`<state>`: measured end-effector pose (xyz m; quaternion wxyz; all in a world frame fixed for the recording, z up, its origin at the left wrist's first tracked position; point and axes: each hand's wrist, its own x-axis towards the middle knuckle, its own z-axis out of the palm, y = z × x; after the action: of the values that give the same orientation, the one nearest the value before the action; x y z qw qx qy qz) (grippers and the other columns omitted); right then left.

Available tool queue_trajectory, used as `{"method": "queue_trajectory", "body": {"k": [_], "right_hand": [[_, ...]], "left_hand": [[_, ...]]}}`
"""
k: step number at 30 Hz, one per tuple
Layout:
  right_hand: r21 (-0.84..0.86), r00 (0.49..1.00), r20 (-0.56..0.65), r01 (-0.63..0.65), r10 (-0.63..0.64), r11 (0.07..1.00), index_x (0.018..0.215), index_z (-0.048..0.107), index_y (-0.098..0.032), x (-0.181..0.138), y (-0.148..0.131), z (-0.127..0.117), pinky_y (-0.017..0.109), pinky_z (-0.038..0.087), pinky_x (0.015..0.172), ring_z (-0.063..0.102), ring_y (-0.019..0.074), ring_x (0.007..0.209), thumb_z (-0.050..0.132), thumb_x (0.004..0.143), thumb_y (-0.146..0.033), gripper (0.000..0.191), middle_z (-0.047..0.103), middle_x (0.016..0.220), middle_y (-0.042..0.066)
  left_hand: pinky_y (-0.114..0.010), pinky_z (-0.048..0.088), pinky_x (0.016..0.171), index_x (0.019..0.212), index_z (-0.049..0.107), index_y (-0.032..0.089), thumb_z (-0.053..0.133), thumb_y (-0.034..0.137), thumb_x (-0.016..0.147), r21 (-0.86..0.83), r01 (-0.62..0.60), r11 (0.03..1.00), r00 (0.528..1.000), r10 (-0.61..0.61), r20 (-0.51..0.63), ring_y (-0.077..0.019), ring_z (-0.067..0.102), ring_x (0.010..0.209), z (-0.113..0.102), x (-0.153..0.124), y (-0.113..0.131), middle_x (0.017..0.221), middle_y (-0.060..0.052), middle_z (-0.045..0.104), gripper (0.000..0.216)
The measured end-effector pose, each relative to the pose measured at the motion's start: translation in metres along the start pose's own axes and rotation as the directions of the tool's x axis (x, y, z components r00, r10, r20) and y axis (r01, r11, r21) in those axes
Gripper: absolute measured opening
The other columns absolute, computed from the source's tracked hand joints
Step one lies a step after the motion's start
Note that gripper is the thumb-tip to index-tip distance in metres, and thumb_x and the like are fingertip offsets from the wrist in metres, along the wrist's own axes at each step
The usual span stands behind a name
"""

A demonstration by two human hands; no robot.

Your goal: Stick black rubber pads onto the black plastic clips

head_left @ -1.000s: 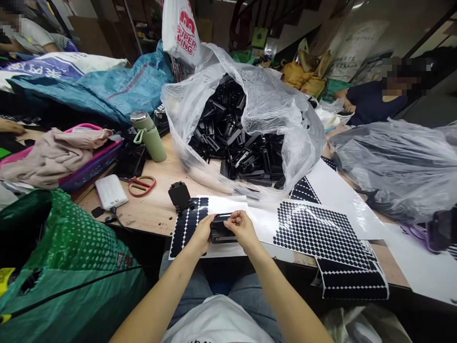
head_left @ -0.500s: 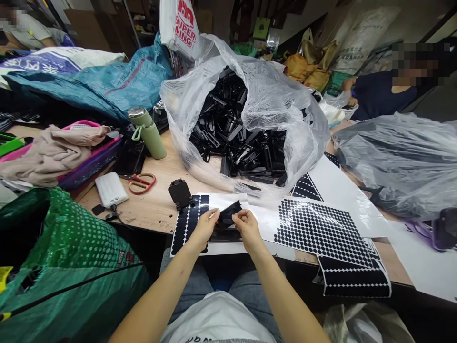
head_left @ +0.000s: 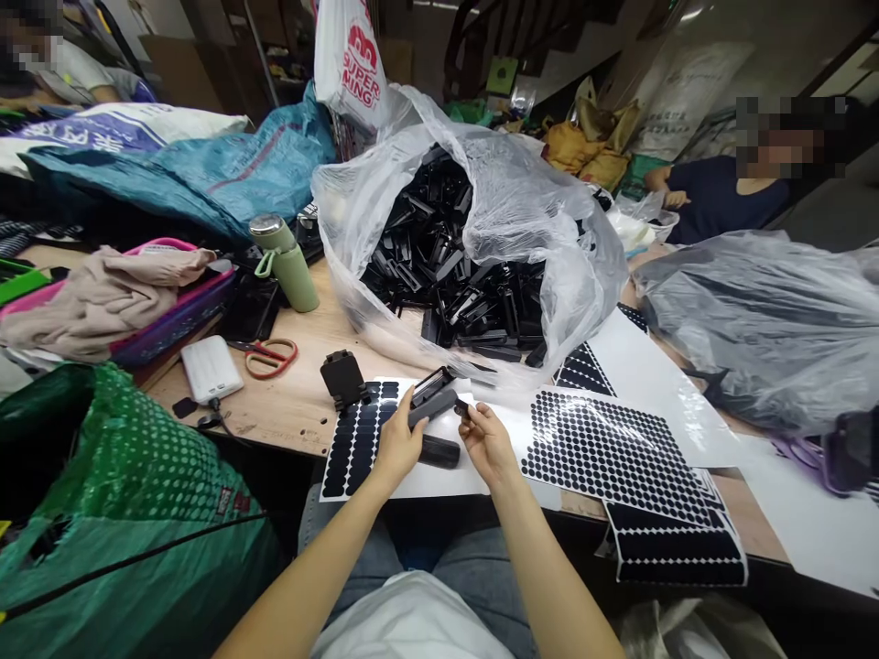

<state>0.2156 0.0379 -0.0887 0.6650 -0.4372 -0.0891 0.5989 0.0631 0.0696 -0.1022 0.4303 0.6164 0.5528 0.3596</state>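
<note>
My left hand [head_left: 396,447] is closed around an elongated black plastic part [head_left: 434,408] with an open frame at its far side. To its right, my right hand [head_left: 489,443] pinches a small dark piece [head_left: 462,407] close to that part's end. A dark rounded bar [head_left: 439,451] lies below on white paper. Left of my hands is a sheet of black oval stickers [head_left: 353,453], and at its upper edge stands a black bracket-like holder [head_left: 343,377]. A large clear plastic bag [head_left: 569,238] full of black plastic parts [head_left: 439,247] sits open beyond my hands.
At right lie a sheet of black round stickers [head_left: 618,448] and a grey plastic bag [head_left: 762,320]. On the left are red-handled scissors [head_left: 273,359], a white power bank [head_left: 211,368], a green bottle [head_left: 292,270] and a green sack [head_left: 157,494]. A person [head_left: 728,197] sits across, right.
The black part in my left hand has turned, its frame now facing up. My right hand has moved slightly right, now with a small dark piece. The rounded bar below shows more clearly.
</note>
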Motion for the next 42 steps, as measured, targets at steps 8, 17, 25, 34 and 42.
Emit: {"method": "queue_trajectory", "body": {"k": [8, 17, 25, 34, 42], "right_hand": [[-0.443, 0.962, 0.24, 0.231, -0.134, 0.866, 0.075, 0.043, -0.022, -0.042, -0.028, 0.033, 0.022, 0.037, 0.055, 0.046, 0.008, 0.057, 0.071, 0.065, -0.028, 0.031, 0.053, 0.066, -0.005], [-0.571, 0.946, 0.291, 0.29, -0.14, 0.768, 0.079, 0.042, -0.022, -0.05, -0.028, 0.043, 0.024, 0.04, 0.061, 0.049, 0.0099, 0.062, 0.065, 0.07, -0.026, 0.025, 0.053, 0.069, -0.004], [-0.579, 0.949, 0.278, 0.291, -0.152, 0.762, 0.079, 0.04, -0.022, -0.055, -0.026, 0.043, 0.024, 0.041, 0.061, 0.049, 0.0096, 0.063, 0.065, 0.071, -0.027, 0.027, 0.052, 0.069, -0.005], [-0.607, 0.948, 0.256, 0.311, -0.191, 0.731, 0.079, 0.041, -0.022, -0.056, -0.022, 0.04, 0.025, 0.041, 0.06, 0.049, 0.0104, 0.063, 0.066, 0.071, -0.03, 0.027, 0.051, 0.069, -0.004], [-0.626, 0.947, 0.247, 0.319, -0.208, 0.712, 0.079, 0.04, -0.022, -0.058, -0.023, 0.039, 0.025, 0.042, 0.06, 0.05, 0.0107, 0.063, 0.066, 0.071, -0.03, 0.027, 0.051, 0.07, -0.003]], "left_hand": [[-0.034, 0.049, 0.066, 0.102, 0.065, 0.012, 0.058, 0.026, 0.071, -0.584, 0.405, 0.703, 0.912, -0.268, 0.309, -0.0212, 0.062, 0.075, -0.024, 0.011, 0.044, 0.085, -0.01, 0.068, 0.035], [-0.038, 0.051, 0.064, 0.082, 0.069, 0.011, 0.061, 0.019, 0.068, -0.602, 0.54, 0.589, 0.838, -0.307, 0.451, -0.0208, 0.063, 0.064, -0.029, -0.004, 0.063, 0.068, -0.009, 0.067, 0.018], [-0.033, 0.051, 0.061, 0.084, 0.069, 0.009, 0.06, 0.017, 0.069, -0.614, 0.535, 0.581, 0.842, -0.305, 0.445, -0.0176, 0.062, 0.063, -0.027, -0.008, 0.068, 0.072, -0.01, 0.068, 0.019], [-0.033, 0.051, 0.061, 0.081, 0.07, 0.011, 0.062, 0.018, 0.069, -0.626, 0.533, 0.569, 0.844, -0.31, 0.437, -0.0176, 0.061, 0.062, -0.027, -0.01, 0.07, 0.067, -0.008, 0.067, 0.016], [-0.03, 0.049, 0.059, 0.081, 0.069, 0.01, 0.063, 0.018, 0.068, -0.639, 0.521, 0.565, 0.852, -0.296, 0.432, -0.0168, 0.061, 0.061, -0.025, -0.012, 0.068, 0.068, -0.008, 0.067, 0.017]]}}
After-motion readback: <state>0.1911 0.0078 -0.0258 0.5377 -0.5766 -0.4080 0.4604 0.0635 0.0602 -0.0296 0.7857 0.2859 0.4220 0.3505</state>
